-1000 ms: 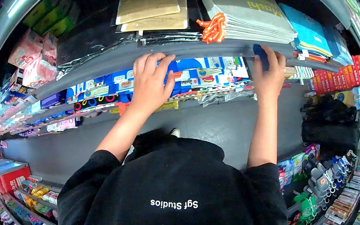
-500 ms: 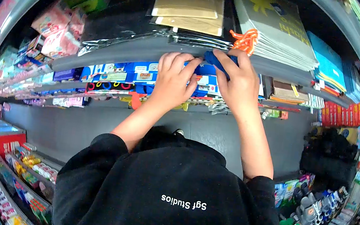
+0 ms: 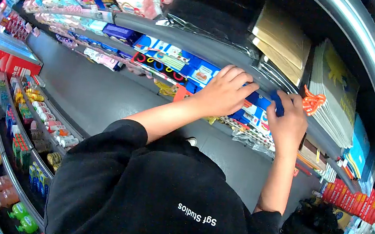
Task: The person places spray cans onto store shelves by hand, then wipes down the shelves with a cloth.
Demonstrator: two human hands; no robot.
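Blue cloth (image 3: 276, 103) at the shelf edge (image 3: 215, 47)

The right hand (image 3: 289, 124) clamps the cloth between thumb and fingers. The left hand (image 3: 229, 95) bends its fingers at the edge nearby; whether they grip anything, I cannot tell. Orange cord (image 3: 313, 102) and grey bags (image 3: 341, 85) sit just beyond.

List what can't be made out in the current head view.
Head view: full shape of the dark blue item, partly covered by the right hand.
Head view: whatever lies under the left hand, whose back faces the camera.
Head view: most of the shoe, behind the black shirt.
Head view: lettering on the red boxes, too small and blurred.
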